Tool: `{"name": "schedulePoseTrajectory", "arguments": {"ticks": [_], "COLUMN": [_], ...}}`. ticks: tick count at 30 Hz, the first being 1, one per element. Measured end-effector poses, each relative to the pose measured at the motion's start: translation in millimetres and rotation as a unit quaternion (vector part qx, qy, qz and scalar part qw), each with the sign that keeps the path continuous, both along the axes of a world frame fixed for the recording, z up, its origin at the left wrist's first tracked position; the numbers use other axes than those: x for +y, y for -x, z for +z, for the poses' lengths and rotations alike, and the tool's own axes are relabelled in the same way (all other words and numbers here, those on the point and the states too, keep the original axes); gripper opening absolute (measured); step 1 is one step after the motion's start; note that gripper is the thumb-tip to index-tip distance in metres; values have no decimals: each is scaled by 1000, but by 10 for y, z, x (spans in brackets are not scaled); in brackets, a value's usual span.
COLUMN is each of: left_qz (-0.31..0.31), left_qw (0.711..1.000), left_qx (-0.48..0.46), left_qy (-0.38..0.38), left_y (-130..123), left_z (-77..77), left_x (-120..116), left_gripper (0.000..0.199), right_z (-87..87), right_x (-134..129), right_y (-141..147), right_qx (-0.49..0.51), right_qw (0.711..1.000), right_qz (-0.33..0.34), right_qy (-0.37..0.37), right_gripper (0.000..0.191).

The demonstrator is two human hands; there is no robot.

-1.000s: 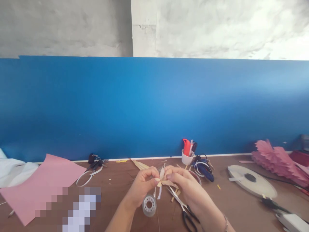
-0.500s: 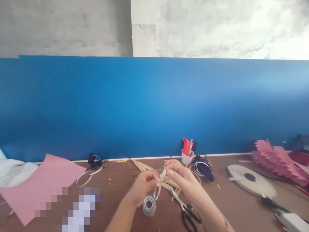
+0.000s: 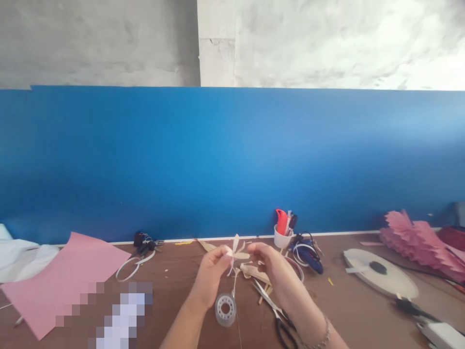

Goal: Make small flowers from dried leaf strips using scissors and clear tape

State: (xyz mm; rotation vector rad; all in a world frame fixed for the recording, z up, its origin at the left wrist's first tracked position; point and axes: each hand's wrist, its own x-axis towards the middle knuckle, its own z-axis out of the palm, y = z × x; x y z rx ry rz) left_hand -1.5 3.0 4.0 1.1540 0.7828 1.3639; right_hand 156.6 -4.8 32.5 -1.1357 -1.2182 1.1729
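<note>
My left hand (image 3: 214, 271) is closed in a pinch on the centre of a cream flower with narrow, dry-looking petals (image 3: 236, 242), held above the table. Beside it, my right hand (image 3: 271, 264) has loosely curved, parted fingers, the fingertips close to the tip of a right-hand petal; whether they touch it I cannot tell. Below the hands lie more pale, dried strips (image 3: 254, 272), which look like husk or leaf. Scissors with black handles (image 3: 278, 310) lie partly under my right forearm. A roll of clear tape (image 3: 225, 309) stands just below my left hand.
A white cup (image 3: 282, 239) with a red-handled tool and pens stands by the blue partition (image 3: 218, 160). To the left lie pink paper (image 3: 69, 276) and a cable tie loop (image 3: 127, 271). On the right are a pale oval reel (image 3: 395, 281) and pleated pink paper (image 3: 417, 242).
The flower and my left hand have shifted slightly up and left. My right hand has drawn back from over the flower to its right side, so the petals show more fully.
</note>
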Motion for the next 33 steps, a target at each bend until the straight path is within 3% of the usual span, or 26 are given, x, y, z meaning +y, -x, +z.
{"name": "schedulePoseTrajectory", "arguments": {"ticks": [2,4,7,11,16,20,28,33], "left_qz": [40,60,71,62,26,-6,15,30], "left_qw": [999,998,997,998,992,984,995,998], "left_qx": [0,9,24,-3,-121,-171,-96,-56], "left_qy": [-2,-2,-12,-13,28,54,8,-25], "left_y": [-11,-28,-55,-103,-186,-223,-144,-133], "left_z": [-10,-4,13,18,16,26,54,45], "left_x": [10,3,-23,-52,-83,-104,-76,-84], "left_gripper": [30,28,25,23,26,25,18,13], "right_z": [20,30,21,-9,-28,-31,27,21], "right_x": [-43,-103,-173,-177,-131,-127,-160,-169], "right_y": [27,86,185,222,188,185,142,153], "right_qx": [-47,-105,-165,-195,-204,-232,-299,-263], "right_qw": [999,993,981,963,956,945,922,940], "right_qz": [23,43,-13,-59,-50,-62,-89,-118], "right_qy": [17,-15,-101,-175,-205,-224,-227,-184], "right_gripper": [26,23,18,18,21,20,19,18]}}
